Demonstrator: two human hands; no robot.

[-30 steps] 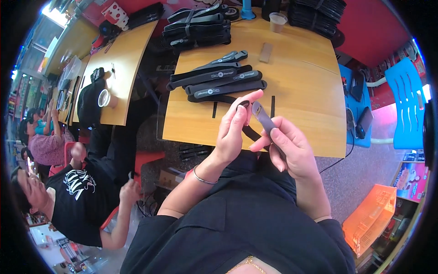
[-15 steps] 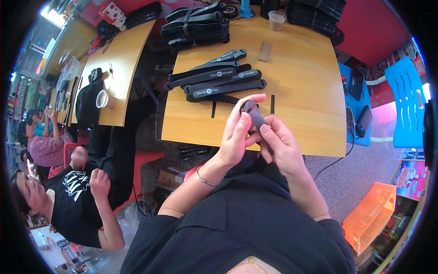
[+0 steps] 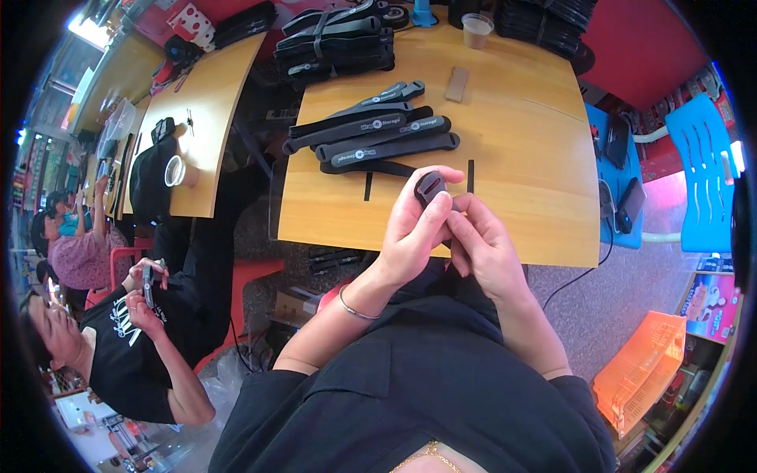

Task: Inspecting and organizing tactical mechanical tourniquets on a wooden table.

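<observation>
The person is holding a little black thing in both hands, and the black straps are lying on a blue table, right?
Not quite. The table is yellowish wood, not blue; the blue thing is a plastic chair to the right. The rest holds: in the head view the left hand and right hand hold a small black piece, and the black straps lie on that table.

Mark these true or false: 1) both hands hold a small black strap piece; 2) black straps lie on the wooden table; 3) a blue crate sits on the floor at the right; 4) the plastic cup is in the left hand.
1) True: the left hand and right hand pinch a small black strap piece.
2) True: flat black straps lie on the wooden table.
3) False: the orange plastic crate is there.
4) False: the clear plastic cup stands at the table's far edge.
</observation>
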